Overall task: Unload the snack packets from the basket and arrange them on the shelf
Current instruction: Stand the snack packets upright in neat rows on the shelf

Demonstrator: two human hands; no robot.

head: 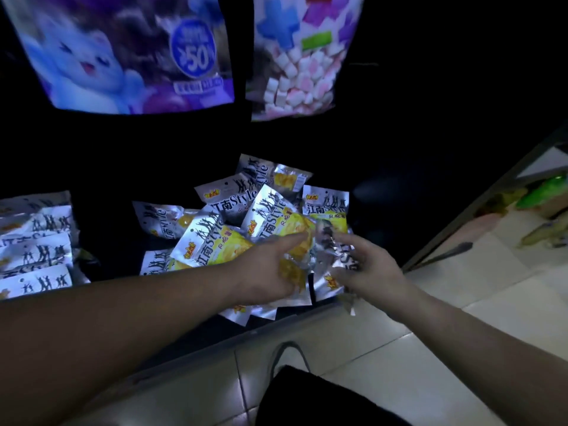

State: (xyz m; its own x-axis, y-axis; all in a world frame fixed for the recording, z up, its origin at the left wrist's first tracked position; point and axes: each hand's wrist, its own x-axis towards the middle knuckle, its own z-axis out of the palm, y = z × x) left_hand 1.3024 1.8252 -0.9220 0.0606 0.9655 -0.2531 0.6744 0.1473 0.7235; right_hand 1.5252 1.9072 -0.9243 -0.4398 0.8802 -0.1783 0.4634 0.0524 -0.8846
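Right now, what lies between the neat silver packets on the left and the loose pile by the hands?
Head view: only bare dark shelf separates the neat silver packets from the loose pile.

The loose snack packets [246, 216] crowd the dark shelf [107, 241]. Left of that heap lies a bare gap, then stacked packets [37, 247]. Above it two hanging bags [129, 53] overhang.

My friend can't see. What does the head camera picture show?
Two bare hands, the left hand and right hand, reach into a messy pile of silver-and-yellow snack packets on a dark bottom shelf. Neater packets lie to the left, and two big candy bags hang above.
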